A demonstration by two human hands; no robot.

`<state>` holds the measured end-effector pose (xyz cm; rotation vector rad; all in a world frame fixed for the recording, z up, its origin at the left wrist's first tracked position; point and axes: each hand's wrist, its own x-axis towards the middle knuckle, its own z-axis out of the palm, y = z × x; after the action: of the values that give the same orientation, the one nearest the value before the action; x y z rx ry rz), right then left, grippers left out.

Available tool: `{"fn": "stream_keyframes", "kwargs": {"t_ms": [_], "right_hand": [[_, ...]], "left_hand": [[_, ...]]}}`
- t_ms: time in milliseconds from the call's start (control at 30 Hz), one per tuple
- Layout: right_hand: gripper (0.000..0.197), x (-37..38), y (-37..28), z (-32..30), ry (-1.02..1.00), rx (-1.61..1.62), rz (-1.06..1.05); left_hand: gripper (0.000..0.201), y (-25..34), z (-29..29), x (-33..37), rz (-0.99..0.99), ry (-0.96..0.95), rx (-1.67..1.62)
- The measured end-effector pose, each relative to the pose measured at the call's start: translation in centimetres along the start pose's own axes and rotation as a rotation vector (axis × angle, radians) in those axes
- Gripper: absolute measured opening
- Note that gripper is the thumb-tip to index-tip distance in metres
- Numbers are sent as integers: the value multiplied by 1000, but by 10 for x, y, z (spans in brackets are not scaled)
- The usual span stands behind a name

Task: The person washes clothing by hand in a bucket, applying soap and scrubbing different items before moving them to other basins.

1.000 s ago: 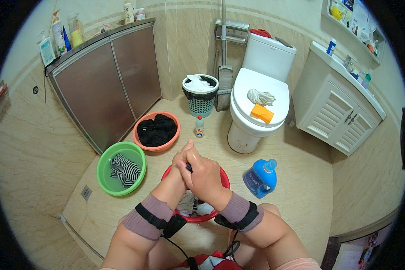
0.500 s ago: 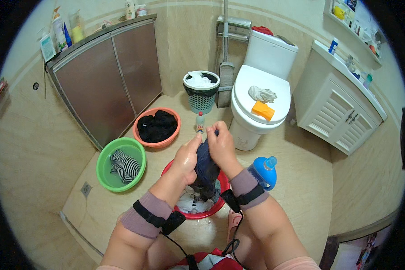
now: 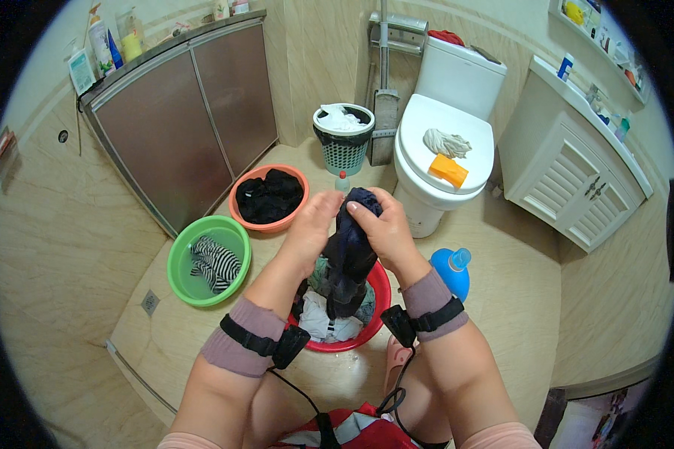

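Note:
A dark navy and black garment (image 3: 352, 258) hangs bunched above a red basin (image 3: 383, 295), its lower end down among the clothes inside. My right hand (image 3: 388, 228) is closed on its top, thumb pressed over the fabric. Flat against the garment's left side lies my left hand (image 3: 313, 228), its fingers stretched upward and together, not wrapped round it. White and greenish wet clothes (image 3: 326, 318) fill part of the basin. Just beyond my fingers stands a small clear bottle with a red cap (image 3: 342, 182), its lower part hidden.
To the left, a green basin (image 3: 174, 262) holds a striped cloth, and an orange basin (image 3: 305, 196) holds black clothes. A blue bottle (image 3: 451, 275) stands right of my right forearm. Farther off are a waste basket (image 3: 344, 156), a toilet (image 3: 427, 187) and a white cabinet (image 3: 569, 165).
The garment's top has gathered into a bunch in my right hand. My left fingers have straightened beside it. The whole view has shifted slightly.

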<state>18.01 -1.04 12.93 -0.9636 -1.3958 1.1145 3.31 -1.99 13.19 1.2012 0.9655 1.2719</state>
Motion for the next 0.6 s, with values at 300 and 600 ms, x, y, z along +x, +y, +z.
{"fn": "stream_keyframes", "kwargs": {"t_ms": [300, 600], "right_hand": [[16, 3, -24, -30, 284, 611, -36], [33, -26, -11, 23, 164, -331, -338]], "left_hand": [[27, -15, -4, -6, -209, -306, 200], [56, -8, 12, 0, -418, 110, -536]]}}
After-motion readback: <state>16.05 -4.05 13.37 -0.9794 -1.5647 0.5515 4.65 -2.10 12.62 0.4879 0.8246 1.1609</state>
